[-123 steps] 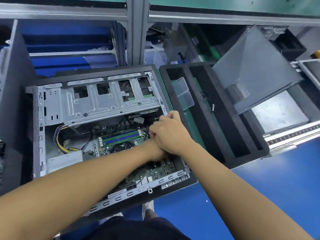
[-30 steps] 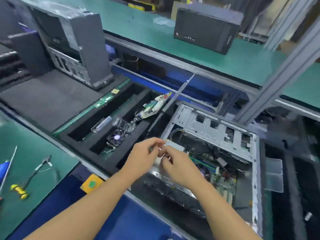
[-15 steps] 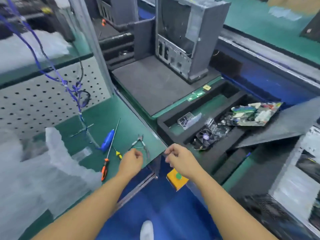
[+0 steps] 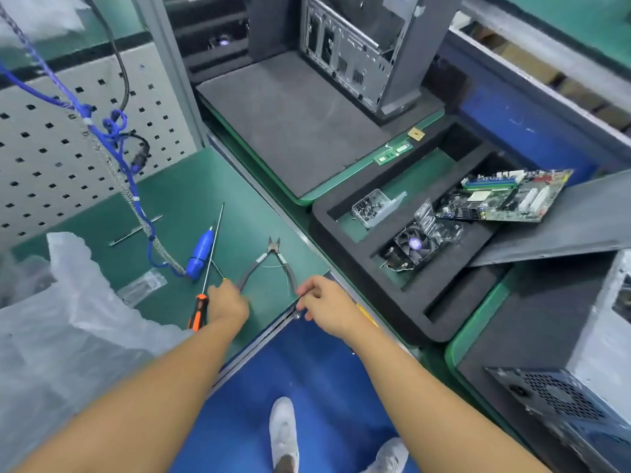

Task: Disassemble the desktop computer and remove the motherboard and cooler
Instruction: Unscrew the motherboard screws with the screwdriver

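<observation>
My left hand [image 4: 228, 303] lies on the green bench with its fingers curled over the end of the left handle of the side cutters [image 4: 269, 259]. My right hand [image 4: 324, 303] is at the bench edge, its curled fingertips at the tip of the cutters' right handle; whether it pinches anything is hidden. A motherboard [image 4: 505, 199] and a fan cooler [image 4: 413, 247] lie in the black foam tray [image 4: 341, 254] to the right. The opened computer case [image 4: 587, 363] is at the lower right, mostly out of view.
An orange-handled screwdriver [image 4: 199, 310] and a blue electric screwdriver [image 4: 201, 250] on its cord lie left of the cutters. Crumpled plastic wrap [image 4: 51, 319] fills the left. A grey side panel [image 4: 563, 227] leans over the tray. Another case [image 4: 358, 46] stands on a foam mat behind.
My view has swung left from the open case to the tool bench. Both hands moved forward and down to the cutters.
</observation>
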